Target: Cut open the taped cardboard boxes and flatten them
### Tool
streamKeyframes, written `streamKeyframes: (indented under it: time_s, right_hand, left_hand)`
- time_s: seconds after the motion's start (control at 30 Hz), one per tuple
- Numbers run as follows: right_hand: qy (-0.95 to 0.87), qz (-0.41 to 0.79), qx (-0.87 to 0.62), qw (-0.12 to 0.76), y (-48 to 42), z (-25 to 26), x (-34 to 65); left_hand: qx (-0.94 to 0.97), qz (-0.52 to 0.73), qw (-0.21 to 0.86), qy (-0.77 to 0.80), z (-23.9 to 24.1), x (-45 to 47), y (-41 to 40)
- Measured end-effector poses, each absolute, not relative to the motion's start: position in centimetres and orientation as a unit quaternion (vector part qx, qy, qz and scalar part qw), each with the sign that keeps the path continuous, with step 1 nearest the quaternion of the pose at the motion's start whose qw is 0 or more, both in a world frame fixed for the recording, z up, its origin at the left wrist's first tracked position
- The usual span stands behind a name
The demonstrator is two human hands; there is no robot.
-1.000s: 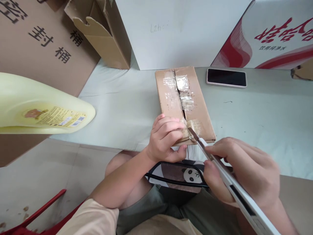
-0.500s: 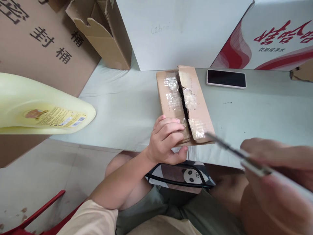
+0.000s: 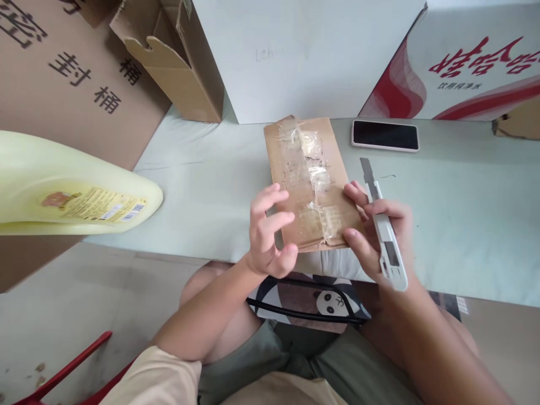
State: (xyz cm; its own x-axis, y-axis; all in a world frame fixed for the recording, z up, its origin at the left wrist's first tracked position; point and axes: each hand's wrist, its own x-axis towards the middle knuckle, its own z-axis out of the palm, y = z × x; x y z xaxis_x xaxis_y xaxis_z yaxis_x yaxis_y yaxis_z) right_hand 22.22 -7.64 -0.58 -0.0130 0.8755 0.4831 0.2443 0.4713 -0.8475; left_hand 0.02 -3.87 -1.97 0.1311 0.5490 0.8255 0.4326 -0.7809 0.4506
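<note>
Head view: boxes line the far edge of the cloth-covered desk (image 3: 464, 225), probably stood there so that their bulk keeps to the back. Largest is the brown box (image 3: 109, 135) at the far left corner; then come the white box (image 3: 307, 62), behind the middle of the far edge, and the red-and-white box (image 3: 455, 62) toward the far right corner. A pale yellow bottle (image 3: 71, 185) is by the near left corner, and an open box (image 3: 181, 84) sits between brown and white.

The carton (image 3: 312, 185) lies flat in mid-desk, one short end at the near edge, which I judge puts its taped seam squarely before the person. The left hand (image 3: 270, 236) is beside its left edge with fingers spread, pinching nothing; whether the tips touch cardboard I cannot tell. The right hand (image 3: 400, 236) is curled about the knife (image 3: 385, 228), pinching its handle, while thumb and fingertips meet the carton's right edge. The bare blade points to the far edge, likely to keep it off both hands and the body. Off the carton's far right corner lies the phone (image 3: 385, 136), seemingly set aside.
</note>
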Motion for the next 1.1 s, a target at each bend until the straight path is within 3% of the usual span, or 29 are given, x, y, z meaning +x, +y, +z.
streamKeyframes:
  time_s: [0.3,0.73,1.1]
  right_hand:
    - [-0.583,0.357,-0.454,0.571,-7.0,-1.9,21.6]
    - [-0.663,0.33,-0.412,0.531,-9.5,0.6,24.2]
    - [-0.629,0.323,-0.431,0.561,-9.3,-1.1,23.9]
  left_hand:
    - [0.752,0.504,0.158,0.394,-3.0,-1.0,-2.7]
    - [0.741,0.556,0.202,0.316,-3.6,1.9,-5.7]
    - [0.781,0.534,0.126,0.297,-2.9,1.9,-5.0]
